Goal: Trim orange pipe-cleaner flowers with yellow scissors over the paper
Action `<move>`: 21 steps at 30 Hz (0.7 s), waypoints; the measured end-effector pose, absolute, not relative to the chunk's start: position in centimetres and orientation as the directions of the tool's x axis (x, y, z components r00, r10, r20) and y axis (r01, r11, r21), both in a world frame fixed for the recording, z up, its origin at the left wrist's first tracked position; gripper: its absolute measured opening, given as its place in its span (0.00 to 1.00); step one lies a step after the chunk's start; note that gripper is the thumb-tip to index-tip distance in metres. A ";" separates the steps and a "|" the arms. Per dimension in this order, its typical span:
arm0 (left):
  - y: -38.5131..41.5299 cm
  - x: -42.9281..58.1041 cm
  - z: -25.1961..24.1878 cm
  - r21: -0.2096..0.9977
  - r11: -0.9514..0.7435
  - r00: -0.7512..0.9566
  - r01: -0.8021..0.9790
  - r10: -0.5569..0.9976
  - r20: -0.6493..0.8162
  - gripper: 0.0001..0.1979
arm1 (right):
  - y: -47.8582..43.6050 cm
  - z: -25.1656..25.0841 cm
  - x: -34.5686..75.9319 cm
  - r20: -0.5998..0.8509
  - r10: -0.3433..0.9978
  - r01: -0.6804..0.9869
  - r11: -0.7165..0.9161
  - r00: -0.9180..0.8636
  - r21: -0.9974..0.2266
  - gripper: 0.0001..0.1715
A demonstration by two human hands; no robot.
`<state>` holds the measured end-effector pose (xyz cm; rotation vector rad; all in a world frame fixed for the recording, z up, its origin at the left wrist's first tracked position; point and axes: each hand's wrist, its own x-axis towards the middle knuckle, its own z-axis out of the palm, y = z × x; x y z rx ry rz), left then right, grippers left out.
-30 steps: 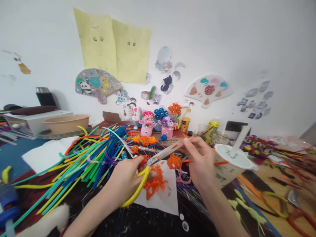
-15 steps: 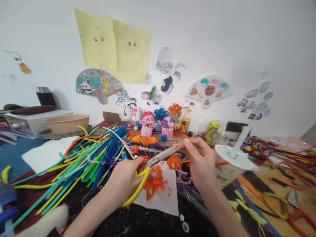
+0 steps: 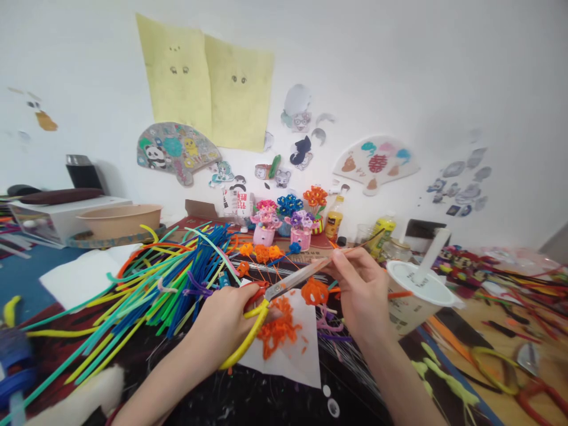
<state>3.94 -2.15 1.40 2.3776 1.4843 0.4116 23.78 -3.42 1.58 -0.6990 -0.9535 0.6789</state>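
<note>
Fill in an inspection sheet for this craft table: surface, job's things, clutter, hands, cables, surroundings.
Surface: dark table, speckled with scraps; white paper sheet under the work.
Job's things: yellow-handled scissors; thin wire; orange fuzzy flower.
Clutter: heap of pipe cleaners; lidded cup; orange trimmings.
Hands: left hand grips the scissors; right hand pinches the wire.
Cables: nothing seen.
Surroundings: white wall with yellow papers and paper fans.
</note>
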 end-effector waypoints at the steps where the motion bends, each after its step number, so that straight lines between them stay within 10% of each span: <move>1: -2.2 3.9 1.4 0.399 -0.413 0.421 0.819 0.904 0.072 0.17 | -3.4 1.6 23.8 0.483 0.772 -0.202 0.595 0.413 -0.778 0.09; 21: -2.3 3.8 1.1 0.406 -0.407 0.424 0.818 0.904 0.053 0.11 | -3.5 1.7 23.7 0.478 0.777 -0.222 0.593 0.409 -0.774 0.09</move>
